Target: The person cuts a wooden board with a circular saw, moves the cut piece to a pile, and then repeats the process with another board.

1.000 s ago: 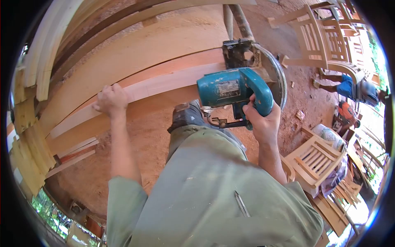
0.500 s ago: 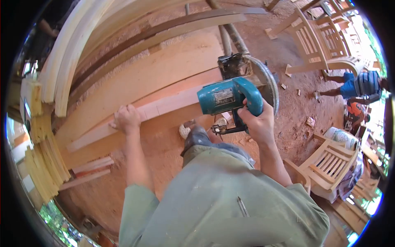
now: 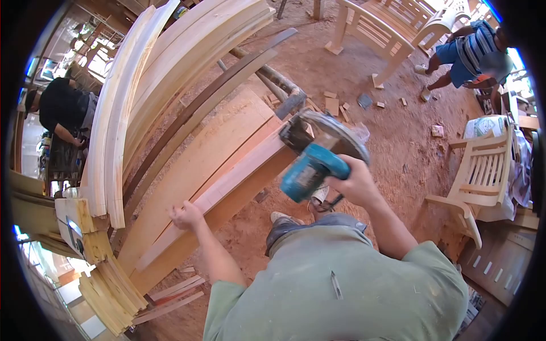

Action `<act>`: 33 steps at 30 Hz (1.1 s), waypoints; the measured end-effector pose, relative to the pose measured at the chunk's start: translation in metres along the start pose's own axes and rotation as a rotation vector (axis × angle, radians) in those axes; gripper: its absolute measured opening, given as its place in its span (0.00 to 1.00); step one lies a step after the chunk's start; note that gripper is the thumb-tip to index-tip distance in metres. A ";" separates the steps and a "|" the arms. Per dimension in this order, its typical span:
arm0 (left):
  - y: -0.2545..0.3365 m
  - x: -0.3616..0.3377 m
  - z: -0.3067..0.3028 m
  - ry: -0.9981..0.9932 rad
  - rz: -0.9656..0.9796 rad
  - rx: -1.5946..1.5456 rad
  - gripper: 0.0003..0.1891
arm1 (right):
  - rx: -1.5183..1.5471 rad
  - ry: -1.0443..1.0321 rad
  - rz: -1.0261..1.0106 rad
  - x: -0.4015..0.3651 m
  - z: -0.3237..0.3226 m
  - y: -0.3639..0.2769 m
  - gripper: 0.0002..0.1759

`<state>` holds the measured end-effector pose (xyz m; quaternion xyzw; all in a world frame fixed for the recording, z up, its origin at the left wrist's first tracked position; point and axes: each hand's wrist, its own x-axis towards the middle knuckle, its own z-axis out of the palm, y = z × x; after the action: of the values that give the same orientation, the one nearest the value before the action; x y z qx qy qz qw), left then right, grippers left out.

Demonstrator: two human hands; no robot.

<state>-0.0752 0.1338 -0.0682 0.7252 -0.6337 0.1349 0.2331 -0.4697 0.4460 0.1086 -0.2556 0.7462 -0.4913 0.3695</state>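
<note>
My right hand is wrapped around the rear handle of a teal circular saw. The saw is tilted and a little blurred, with its guard and base by the far right end of the boards. My left hand, its fingers curled, grips the edge of a long pale wooden strip. This strip lies along a wider plank, and pencil marks cross its face near my hand. Whether the blade touches wood is hidden.
Curved planks are stacked at the upper left, near a person in black. Slatted chair frames stand at the upper right, close to a person in a striped shirt. Another wooden chair is at right. Wood scraps litter the ground.
My view has swung, so the boards run more steeply. The saw has turned and tilted at the boards' far end, still in my right hand. My left hand stays on the strip.
</note>
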 end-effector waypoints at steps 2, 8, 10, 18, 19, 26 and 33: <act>-0.049 0.015 0.016 0.233 -0.148 -0.121 0.20 | -0.036 0.086 -0.027 -0.027 -0.021 0.016 0.19; -0.092 0.060 -0.056 0.016 -1.285 -0.216 0.40 | -0.207 0.310 0.087 -0.080 -0.063 0.047 0.16; -0.110 0.064 -0.057 -0.166 -1.158 -0.908 0.46 | -0.221 0.344 0.109 -0.095 -0.076 0.053 0.16; -0.119 0.055 -0.029 -0.048 -1.306 -0.791 0.36 | 0.158 0.699 -0.131 -0.124 -0.086 0.040 0.12; -0.149 0.041 -0.016 0.050 -1.308 -1.090 0.34 | 0.173 0.703 -0.164 -0.120 -0.087 0.035 0.11; -0.119 -0.031 -0.164 0.462 -1.018 -1.659 0.36 | 0.081 0.504 -0.371 -0.042 -0.103 0.000 0.15; -0.191 -0.118 -0.287 0.610 -0.980 -1.391 0.45 | 0.583 0.170 -0.446 0.060 -0.091 -0.005 0.21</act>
<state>0.1220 0.3977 0.0872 0.5420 -0.1032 -0.2066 0.8080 -0.5784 0.4485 0.1175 -0.2543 0.5289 -0.7710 0.2474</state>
